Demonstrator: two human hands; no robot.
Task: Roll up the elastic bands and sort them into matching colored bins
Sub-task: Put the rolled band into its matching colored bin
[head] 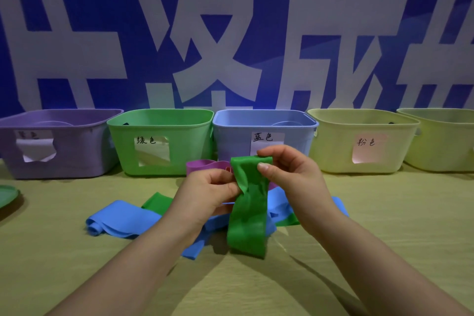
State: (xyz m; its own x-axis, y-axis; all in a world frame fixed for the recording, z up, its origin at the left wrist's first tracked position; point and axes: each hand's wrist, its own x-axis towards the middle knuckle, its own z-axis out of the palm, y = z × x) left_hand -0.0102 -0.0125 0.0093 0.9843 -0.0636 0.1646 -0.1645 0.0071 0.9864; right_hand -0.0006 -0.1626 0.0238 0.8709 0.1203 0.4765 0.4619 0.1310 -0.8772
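- The green band (pixel 247 213) looked like a thin, matt, rubbery sheet, smooth but creased near its upper end.
- The blue bands (pixel 123 220) and the purple band (pixel 202 165) showed the same smooth, matt, rubbery finish.
- The purple bin (pixel 59 164), green bin (pixel 159 120), blue bin (pixel 230 136) and yellow bin (pixel 333 156) were smooth moulded plastic with a faint sheen.
- The blue bin's label (pixel 266 142) was white paper; the green bin's label (pixel 152 150) looked glossy.
- The table cover (pixel 77 277) appeared matt, with a fine ribbed texture like cloth.

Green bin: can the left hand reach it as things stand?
Probably yes: the green bin stands just beyond the left hand, top open, nothing tall between. That hand is busy, though, pinching the green band with the right hand.
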